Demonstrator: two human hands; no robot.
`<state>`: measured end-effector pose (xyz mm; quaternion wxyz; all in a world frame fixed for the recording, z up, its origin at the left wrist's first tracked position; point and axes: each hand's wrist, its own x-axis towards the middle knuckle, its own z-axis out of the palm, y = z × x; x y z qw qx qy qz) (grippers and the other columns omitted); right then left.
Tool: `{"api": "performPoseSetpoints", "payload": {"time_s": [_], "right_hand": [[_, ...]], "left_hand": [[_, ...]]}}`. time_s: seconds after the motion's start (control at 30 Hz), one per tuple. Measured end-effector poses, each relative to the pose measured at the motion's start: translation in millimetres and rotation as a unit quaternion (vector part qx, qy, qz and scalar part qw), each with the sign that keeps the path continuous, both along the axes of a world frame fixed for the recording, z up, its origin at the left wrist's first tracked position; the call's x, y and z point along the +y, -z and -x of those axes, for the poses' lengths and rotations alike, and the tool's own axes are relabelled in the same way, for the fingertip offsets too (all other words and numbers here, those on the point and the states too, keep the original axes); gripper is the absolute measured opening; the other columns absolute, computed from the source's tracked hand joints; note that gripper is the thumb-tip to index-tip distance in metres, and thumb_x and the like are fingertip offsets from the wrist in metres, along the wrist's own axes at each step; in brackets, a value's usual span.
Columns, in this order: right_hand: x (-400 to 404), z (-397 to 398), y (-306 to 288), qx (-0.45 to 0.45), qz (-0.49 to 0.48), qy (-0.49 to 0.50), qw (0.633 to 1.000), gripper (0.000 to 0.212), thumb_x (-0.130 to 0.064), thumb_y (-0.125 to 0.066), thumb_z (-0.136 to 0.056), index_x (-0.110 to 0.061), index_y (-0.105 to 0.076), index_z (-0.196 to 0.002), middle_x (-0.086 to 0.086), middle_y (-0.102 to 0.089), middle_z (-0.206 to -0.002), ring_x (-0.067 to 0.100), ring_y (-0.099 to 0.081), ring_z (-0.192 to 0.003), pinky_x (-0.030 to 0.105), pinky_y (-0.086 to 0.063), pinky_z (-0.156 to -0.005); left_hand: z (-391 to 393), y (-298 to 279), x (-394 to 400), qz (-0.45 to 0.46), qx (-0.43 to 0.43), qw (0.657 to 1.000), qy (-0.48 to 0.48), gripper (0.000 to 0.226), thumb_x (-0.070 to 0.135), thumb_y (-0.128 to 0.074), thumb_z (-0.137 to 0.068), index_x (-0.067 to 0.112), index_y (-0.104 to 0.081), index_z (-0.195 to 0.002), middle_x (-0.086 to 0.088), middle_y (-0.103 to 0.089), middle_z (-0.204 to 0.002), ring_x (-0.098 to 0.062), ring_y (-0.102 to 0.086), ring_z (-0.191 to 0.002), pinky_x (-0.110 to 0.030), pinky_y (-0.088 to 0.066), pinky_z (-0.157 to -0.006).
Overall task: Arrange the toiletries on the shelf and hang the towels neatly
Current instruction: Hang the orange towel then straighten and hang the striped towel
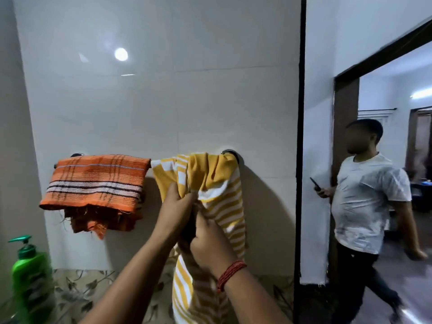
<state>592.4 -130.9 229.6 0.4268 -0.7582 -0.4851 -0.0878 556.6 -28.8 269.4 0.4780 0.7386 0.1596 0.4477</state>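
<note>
Partly hidden, both hands (194,220) bunch yellow towel (210,174)

Dim, soft frame; lamp glare (121,54) on tiles, edges bowed.

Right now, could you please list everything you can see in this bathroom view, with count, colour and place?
orange towel: one, orange with dark and white stripes, folded over the left half of the rail.
yellow towel: one, yellow and white striped, bunched over the right half of the rail and hanging down.
towel rail: one, metal, on the tiled wall, mostly covered.
pump bottle: one, green, lower left.
bystander: one, white T-shirt, in the doorway at right, holding a dark phone.
left hand: grip on the yellow towel.
right hand: red thread at the wrist, grip on the same towel.
</note>
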Motion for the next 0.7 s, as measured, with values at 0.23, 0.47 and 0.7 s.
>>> {"api": "performPoseSetpoints", "payload": {"time_s": [0.23,0.47,0.7], "right_hand": [[-42.4,-46.9,26.9,0.056,-0.042,-0.104,0.992,0.022,-0.017,-0.061,-0.085,-0.026,-0.064,-0.105,-0.013,-0.067,-0.096,-0.003,-0.059,-0.088,0.015,-0.048,-0.078],[-34.2,-49.9,19.9,0.214,-0.085,-0.065,0.971,0.056,-0.060,-0.064,-0.084,-0.015,-0.058,-0.117,-0.004,-0.062,-0.114,0.013,-0.059,-0.111,0.027,-0.046,-0.095],[-31.8,-16.9,63.0,0.228,-0.009,-0.156,0.961,0.034,-0.034,-0.058,-0.097,-0.008,-0.061,-0.119,0.013,-0.072,-0.101,0.027,-0.067,-0.094,0.021,-0.036,-0.062]], "left_hand": [[-9.2,52.1,-32.9,0.046,-0.013,0.997,-0.055,0.031,0.016,-0.057,-0.085,0.032,-0.061,-0.111,0.005,-0.072,-0.103,-0.017,-0.067,-0.099,-0.041,-0.053,-0.090],[3.7,103.5,-76.9,0.060,-0.008,0.997,-0.047,0.046,0.018,-0.054,-0.077,0.036,-0.063,-0.118,0.013,-0.075,-0.109,-0.003,-0.069,-0.103,-0.022,-0.055,-0.084],[51.9,144.7,-110.1,0.129,-0.018,0.986,-0.107,0.015,0.020,-0.062,-0.073,0.019,-0.068,-0.087,-0.005,-0.072,-0.081,-0.020,-0.067,-0.080,-0.028,-0.052,-0.066]]}}
